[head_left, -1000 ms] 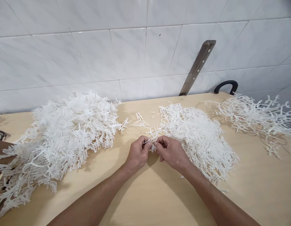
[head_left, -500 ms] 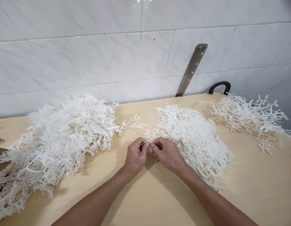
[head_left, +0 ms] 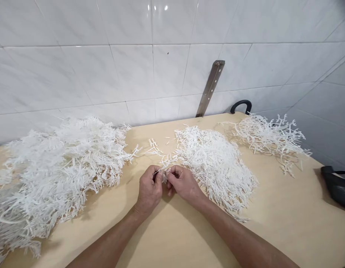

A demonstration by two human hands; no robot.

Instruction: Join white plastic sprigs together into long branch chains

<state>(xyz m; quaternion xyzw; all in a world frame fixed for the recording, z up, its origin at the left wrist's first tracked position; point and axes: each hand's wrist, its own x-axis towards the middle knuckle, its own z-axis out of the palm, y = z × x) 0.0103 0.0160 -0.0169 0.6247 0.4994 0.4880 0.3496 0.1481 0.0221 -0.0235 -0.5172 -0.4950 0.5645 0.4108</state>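
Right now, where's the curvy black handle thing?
In the head view, the curved black handle is at the table's back edge, right of the slanted metal strip, just behind the pile of white branching pieces.

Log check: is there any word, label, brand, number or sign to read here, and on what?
None can be read.
Metal strip on the tiled wall: pale slots or marks, too small to make out.
Dark object at the right edge: cut off, no legible marking.
White branching piece in the fingers: no lettering visible.
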